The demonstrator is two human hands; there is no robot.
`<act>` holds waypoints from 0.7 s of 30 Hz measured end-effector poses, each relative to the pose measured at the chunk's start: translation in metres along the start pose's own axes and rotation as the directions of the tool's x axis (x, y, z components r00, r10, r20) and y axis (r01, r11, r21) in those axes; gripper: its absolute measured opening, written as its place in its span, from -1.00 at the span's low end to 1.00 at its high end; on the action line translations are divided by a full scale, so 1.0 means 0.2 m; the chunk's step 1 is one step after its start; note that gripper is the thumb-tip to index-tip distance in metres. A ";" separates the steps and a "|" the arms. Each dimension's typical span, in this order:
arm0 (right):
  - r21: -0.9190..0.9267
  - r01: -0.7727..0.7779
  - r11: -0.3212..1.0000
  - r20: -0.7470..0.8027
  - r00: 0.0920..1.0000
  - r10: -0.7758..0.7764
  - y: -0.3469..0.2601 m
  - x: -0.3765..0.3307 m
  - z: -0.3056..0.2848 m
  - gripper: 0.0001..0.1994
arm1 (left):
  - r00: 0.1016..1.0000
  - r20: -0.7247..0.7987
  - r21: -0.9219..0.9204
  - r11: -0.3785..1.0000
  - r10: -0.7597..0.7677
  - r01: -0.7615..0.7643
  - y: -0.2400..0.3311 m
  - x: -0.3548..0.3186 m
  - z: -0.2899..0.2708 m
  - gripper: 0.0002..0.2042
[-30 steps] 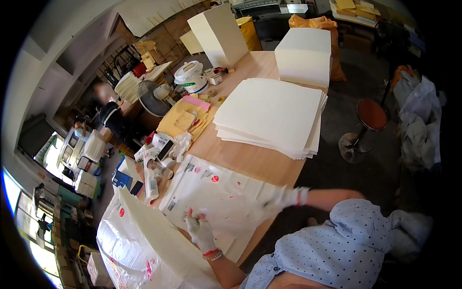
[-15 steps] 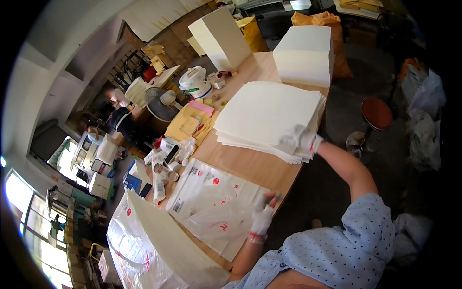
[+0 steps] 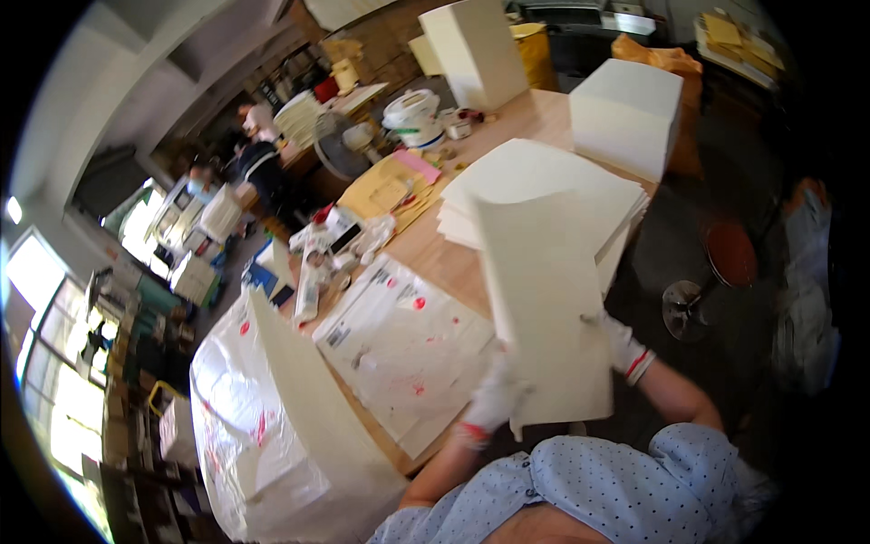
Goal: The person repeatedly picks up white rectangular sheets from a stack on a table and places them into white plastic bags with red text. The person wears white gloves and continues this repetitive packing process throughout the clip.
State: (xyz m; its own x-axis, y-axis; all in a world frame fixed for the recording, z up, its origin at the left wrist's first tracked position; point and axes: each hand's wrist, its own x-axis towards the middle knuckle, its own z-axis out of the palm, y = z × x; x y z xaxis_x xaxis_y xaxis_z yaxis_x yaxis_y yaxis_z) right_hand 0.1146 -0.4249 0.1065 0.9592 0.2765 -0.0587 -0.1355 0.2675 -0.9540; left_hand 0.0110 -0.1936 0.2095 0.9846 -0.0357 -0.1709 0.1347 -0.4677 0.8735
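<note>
Now we lift one cream sheet (image 3: 544, 308) off the stack (image 3: 544, 186), left hand (image 3: 494, 399) and right hand (image 3: 621, 344) grasping its edges; best kept flat, clear of the bench (image 3: 444, 263).

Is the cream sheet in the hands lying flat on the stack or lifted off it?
Lifted: the cream sheet stands raised between left hand and right hand, in front of the stack.

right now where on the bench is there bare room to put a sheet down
Bare wood shows between the spattered paper and the sheet stack, and beside the white block. The far-left edge is crowded with small bottles and envelopes.
</note>
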 end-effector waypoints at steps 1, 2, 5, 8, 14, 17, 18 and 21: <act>0.148 0.024 0.989 -0.027 0.999 -0.020 0.07 -0.07 0.17 -0.66 | 0.958 -0.130 0.415 0.891 0.257 -0.183 -0.21 0.03 0.22 -0.40; -0.085 0.120 0.989 -0.070 0.990 -0.126 0.23 -0.08 0.23 -0.70 | 0.938 -0.043 0.576 0.776 0.343 -0.257 -0.31 0.05 0.32 -0.39; -0.326 0.043 0.945 -0.090 0.993 -0.076 0.33 -0.06 0.32 -0.72 | 0.953 0.222 0.610 0.734 0.205 -0.299 -0.36 0.05 0.27 -0.41; -0.423 0.140 0.895 -0.086 0.977 -0.193 0.23 -0.09 0.25 -0.71 | 0.808 -0.384 0.362 0.878 0.447 -0.314 -0.38 -0.12 -0.26 -0.45; -0.446 0.306 0.841 0.046 0.946 -0.320 -0.25 -0.26 0.29 -0.79 | 0.738 -0.642 -0.283 0.959 -0.210 0.027 -0.52 -0.19 -0.89 -0.58; -0.635 0.442 0.634 0.145 0.874 -0.464 -0.43 -0.35 0.38 -0.82 | 0.906 -0.423 -0.695 0.649 -0.021 -0.310 -0.70 0.03 -0.89 -0.63; -0.649 0.398 0.648 0.144 0.901 -0.409 -0.44 -0.37 0.38 -0.83 | 0.905 -0.423 -0.757 0.535 0.039 -0.376 -0.72 0.10 -0.90 -0.64; -0.844 0.337 0.417 0.206 0.922 -0.328 -0.33 -0.41 0.32 -0.84 | 0.970 -0.240 -0.906 0.369 -0.045 -0.207 -0.83 0.37 -0.98 -0.66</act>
State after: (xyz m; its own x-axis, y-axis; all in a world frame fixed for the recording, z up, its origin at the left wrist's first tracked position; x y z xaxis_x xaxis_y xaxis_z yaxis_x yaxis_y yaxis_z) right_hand 0.0281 -0.4058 0.1943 0.8779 0.3570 0.3192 0.4757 -0.5745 -0.6661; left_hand 0.0834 0.0556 0.1410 0.9754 0.1987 -0.0959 -0.0535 0.6348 0.7708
